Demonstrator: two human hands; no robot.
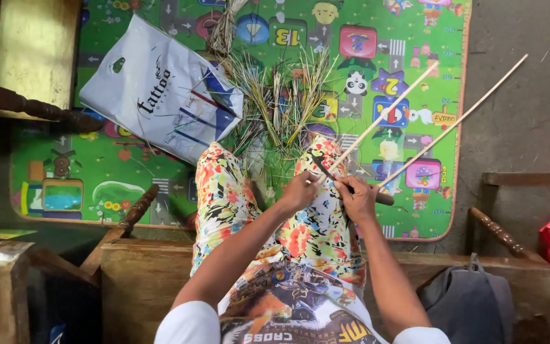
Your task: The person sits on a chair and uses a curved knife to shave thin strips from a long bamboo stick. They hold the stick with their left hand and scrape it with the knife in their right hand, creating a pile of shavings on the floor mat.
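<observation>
bamboo sticks [408,105], two long pale ones, angle up and right from the lap. left hand [298,191] pinches one stick; right hand [358,199] is closed on a dark-handled knife [333,175]. green shavings [281,102] piled beyond the grip suggest stripping well underway.

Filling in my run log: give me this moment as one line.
left hand: grips pale stick | right hand: holds knife on it | second stick alongside | grass trimmings on play mat

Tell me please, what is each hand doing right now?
Left hand: closed on a thin stick.
Right hand: closed on a knife.
</observation>
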